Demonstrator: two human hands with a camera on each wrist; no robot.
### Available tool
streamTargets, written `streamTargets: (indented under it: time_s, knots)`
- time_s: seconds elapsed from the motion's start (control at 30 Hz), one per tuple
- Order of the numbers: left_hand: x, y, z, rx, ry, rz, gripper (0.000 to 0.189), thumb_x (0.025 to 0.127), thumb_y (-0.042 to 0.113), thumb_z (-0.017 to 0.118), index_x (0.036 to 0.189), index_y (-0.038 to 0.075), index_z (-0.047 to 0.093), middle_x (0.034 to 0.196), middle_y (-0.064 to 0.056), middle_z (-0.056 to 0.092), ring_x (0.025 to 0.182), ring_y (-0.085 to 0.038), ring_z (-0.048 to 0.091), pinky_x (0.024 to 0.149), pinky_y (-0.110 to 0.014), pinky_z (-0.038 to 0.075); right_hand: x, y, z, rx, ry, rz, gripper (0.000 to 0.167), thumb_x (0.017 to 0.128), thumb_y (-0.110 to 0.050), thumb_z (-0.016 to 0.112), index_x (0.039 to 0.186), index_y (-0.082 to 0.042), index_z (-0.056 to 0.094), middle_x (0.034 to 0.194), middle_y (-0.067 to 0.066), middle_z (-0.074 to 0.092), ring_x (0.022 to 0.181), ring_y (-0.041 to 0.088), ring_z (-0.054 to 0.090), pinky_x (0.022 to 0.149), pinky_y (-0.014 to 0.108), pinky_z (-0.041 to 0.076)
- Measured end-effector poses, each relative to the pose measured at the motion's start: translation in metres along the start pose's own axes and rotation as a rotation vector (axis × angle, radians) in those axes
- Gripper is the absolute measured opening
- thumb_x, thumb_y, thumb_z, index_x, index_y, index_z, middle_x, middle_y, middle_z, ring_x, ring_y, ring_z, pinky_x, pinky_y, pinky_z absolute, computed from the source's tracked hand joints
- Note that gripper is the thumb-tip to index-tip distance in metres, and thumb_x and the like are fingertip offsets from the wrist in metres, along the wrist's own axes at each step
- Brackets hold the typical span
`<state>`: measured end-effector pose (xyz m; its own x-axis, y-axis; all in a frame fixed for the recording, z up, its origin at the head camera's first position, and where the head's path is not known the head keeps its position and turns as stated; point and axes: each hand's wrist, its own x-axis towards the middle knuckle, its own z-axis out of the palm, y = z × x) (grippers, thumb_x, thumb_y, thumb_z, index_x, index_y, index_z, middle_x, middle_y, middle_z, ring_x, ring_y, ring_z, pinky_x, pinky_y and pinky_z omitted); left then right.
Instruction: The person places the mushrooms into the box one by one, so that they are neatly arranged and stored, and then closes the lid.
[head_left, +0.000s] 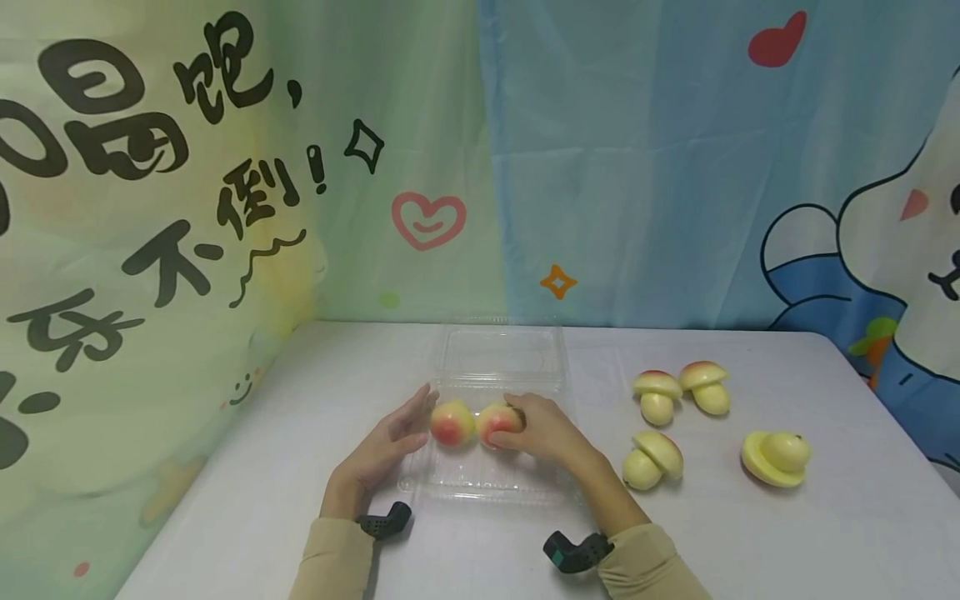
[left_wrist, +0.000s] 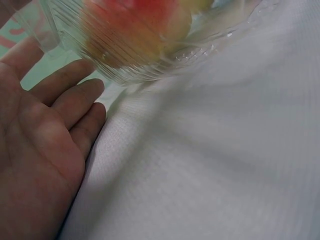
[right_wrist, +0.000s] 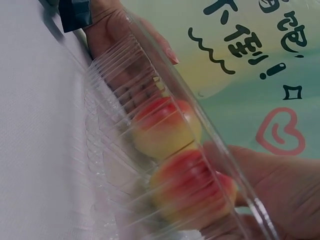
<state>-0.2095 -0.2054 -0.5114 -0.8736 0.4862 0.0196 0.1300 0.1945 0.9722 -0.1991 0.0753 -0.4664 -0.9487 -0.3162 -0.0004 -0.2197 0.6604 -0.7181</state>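
Note:
A clear plastic clamshell box (head_left: 487, 479) lies with its lid (head_left: 501, 354) folded back. Inside it sit two round red-and-yellow pieces side by side, their blush like that on the mushroom caps nearby. My right hand (head_left: 547, 429) reaches into the box and grips the right round piece (head_left: 497, 423) between thumb and fingers; the ribbed wall crosses in front in the right wrist view. The left round piece (head_left: 452, 423) is beside it. Along the box's left wall, my left hand (head_left: 390, 437) rests with loosely extended fingers; its fingertips (left_wrist: 92, 90) are close to the ribbed plastic.
To the right on the white table (head_left: 847, 533) lie several yellow toy mushrooms: two at the back (head_left: 657, 398), another (head_left: 652, 460) in front, and one stem-up (head_left: 776, 458) farther right. A printed curtain (head_left: 637, 167) hangs behind the table.

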Motion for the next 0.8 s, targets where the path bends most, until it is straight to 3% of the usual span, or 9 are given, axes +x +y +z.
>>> streamTargets:
  time_s: [0.1, 0.23, 0.47, 0.8]
  knots:
    - [-0.0002, 0.0, -0.0001, -0.006, 0.004, -0.001, 0.077, 0.091, 0.009, 0.06, 0.153, 0.024, 0.018, 0.157, -0.002, 0.026, 0.146, -0.018, 0.02, 0.118, -0.035, 0.012, 0.0006, -0.0012, -0.0003, 0.01, 0.01, -0.01, 0.072, 0.077, -0.035, 0.078, 0.131, 0.005, 0.053, 0.131, 0.021, 0.057, 0.125, 0.036, 0.052, 0.106, 0.048, 0.041]
    - [-0.0006, -0.001, -0.0007, -0.007, 0.006, -0.001, 0.076, 0.091, 0.008, 0.06, 0.152, 0.027, 0.02, 0.157, -0.001, 0.027, 0.146, -0.017, 0.021, 0.118, -0.035, 0.012, 0.0008, -0.003, -0.001, 0.015, 0.017, -0.029, 0.07, 0.078, -0.034, 0.077, 0.132, 0.003, 0.053, 0.13, 0.019, 0.058, 0.122, 0.033, 0.054, 0.104, 0.047, 0.043]
    - [0.0004, -0.0022, -0.0006, -0.005, 0.007, -0.007, 0.077, 0.089, 0.014, 0.064, 0.152, 0.028, 0.021, 0.157, 0.001, 0.027, 0.146, -0.016, 0.02, 0.119, -0.039, 0.011, 0.0002, -0.0041, -0.0011, 0.014, 0.038, -0.077, 0.064, 0.078, -0.029, 0.077, 0.13, 0.002, 0.055, 0.124, 0.016, 0.062, 0.104, 0.026, 0.06, 0.093, 0.043, 0.05]
    - [0.0008, -0.0007, 0.001, 0.011, 0.028, -0.038, 0.078, 0.088, 0.022, 0.067, 0.15, 0.033, 0.022, 0.157, 0.003, 0.026, 0.147, -0.016, 0.02, 0.12, -0.043, 0.011, -0.0012, -0.0046, -0.0026, -0.03, 0.048, -0.082, 0.052, 0.078, -0.02, 0.077, 0.124, 0.0, 0.061, 0.118, 0.015, 0.065, 0.111, 0.03, 0.06, 0.098, 0.044, 0.048]
